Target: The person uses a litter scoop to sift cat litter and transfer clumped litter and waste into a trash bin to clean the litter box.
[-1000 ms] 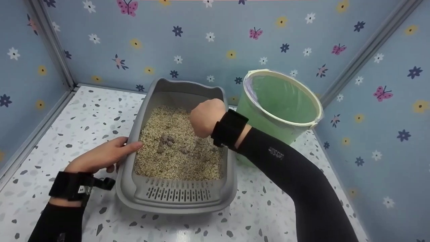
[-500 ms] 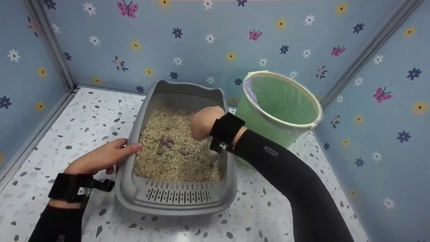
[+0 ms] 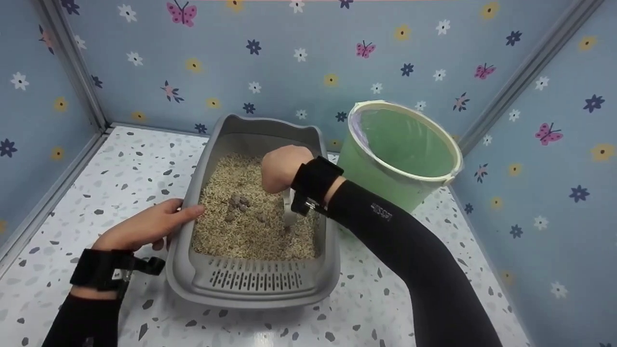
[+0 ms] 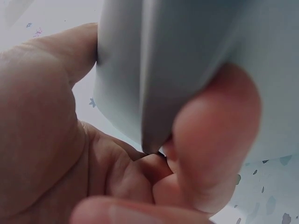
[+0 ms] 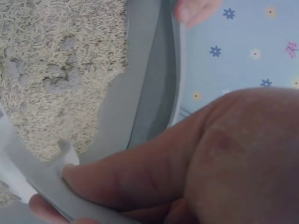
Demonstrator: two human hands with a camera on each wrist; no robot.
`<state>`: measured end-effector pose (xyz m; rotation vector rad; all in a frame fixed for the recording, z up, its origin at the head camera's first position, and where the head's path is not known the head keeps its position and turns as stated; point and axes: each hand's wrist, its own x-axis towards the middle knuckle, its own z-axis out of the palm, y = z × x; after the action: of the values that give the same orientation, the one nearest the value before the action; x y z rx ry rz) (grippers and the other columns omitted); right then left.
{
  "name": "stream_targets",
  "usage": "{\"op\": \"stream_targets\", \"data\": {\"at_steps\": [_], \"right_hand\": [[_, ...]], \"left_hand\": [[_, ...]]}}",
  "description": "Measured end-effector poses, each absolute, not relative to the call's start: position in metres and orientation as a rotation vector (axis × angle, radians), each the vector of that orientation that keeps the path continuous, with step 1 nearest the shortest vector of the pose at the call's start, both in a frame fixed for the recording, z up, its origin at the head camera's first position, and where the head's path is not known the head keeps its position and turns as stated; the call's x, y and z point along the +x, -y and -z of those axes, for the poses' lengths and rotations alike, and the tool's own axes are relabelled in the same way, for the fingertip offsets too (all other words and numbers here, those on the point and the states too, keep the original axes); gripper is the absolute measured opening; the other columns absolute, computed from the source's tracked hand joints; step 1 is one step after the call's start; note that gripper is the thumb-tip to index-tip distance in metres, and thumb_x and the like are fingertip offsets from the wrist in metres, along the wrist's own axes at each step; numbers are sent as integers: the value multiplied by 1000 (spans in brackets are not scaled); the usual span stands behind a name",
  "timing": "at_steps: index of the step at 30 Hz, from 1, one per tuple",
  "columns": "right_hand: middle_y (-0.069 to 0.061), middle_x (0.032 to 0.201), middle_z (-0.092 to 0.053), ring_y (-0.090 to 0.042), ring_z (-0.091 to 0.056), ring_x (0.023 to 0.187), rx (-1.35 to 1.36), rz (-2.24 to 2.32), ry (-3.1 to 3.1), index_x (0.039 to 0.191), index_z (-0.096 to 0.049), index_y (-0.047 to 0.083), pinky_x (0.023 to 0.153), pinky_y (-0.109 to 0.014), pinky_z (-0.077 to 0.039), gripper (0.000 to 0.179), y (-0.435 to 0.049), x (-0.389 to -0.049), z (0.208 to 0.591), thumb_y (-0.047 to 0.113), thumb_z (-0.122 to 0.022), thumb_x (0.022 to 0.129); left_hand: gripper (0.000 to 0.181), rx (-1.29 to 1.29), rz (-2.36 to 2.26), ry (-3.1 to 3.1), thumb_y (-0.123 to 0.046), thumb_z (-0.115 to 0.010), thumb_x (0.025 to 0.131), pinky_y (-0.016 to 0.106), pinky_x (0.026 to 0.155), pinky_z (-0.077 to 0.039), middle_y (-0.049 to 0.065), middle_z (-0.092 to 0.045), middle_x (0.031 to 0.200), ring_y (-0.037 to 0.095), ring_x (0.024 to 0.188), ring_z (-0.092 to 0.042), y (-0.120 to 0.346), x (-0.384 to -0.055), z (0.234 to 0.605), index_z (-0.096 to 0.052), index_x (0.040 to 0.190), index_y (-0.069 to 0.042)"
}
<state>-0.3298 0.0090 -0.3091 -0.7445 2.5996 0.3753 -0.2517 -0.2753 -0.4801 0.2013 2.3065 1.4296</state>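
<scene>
A grey litter box (image 3: 253, 300) with a slotted front ledge holds pale pellet litter (image 3: 241, 241). Grey-brown clumps (image 3: 238, 202) lie on the litter left of centre. My right hand (image 3: 285, 168), over the box, grips the handle of a pale litter scoop (image 3: 289, 212). The scoop's lower end is down in the litter, right of the clumps, and partly hidden by the wrist strap. In the right wrist view my thumb presses along the scoop handle (image 5: 60, 189). My left hand (image 3: 147, 224) holds the box's left rim (image 4: 149, 93), thumb on top and fingers curled beneath.
A green bin (image 3: 373, 168) with a cream rim and a clear liner stands just right of the box. Blue flowered panels (image 3: 299, 67) enclose the back and sides. The speckled white floor (image 3: 144, 159) surrounds the box.
My right hand dips slightly, then shifts left and a little up, bringing the scoop left through the litter from near the right wall. My left hand stays on the rim.
</scene>
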Motion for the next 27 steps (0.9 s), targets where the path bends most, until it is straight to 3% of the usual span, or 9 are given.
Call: {"op": "stream_targets", "data": {"at_steps": [11,20,27], "right_hand": [[4,70,-21,-14,-13,65,-800,-257,-2649,69,-33,22,62,-35,-18,40,-1,-330,304,8,-53,100],[4,68,-22,-14,-15,63,-775,-319,-2652,68,-33,21,60,-36,-18,40,-27,-336,292,11,-50,103],[3,63,-33,-15,-27,55,-646,-477,-2540,63,-37,21,53,-33,-25,38,-44,-342,300,8,-49,98]], "left_hand": [[61,215,-1439,-2308,-58,-52,116,25,47,-41,11,-66,91,16,59,-54,275,-252,479,-48,134,1],[59,215,-1441,-2286,-55,-52,117,27,48,-41,9,-62,94,14,57,-49,276,-253,482,-45,135,0],[64,200,-1436,-2296,-59,-54,115,26,48,-42,11,-65,94,14,56,-50,278,-253,482,-46,137,1]]}}
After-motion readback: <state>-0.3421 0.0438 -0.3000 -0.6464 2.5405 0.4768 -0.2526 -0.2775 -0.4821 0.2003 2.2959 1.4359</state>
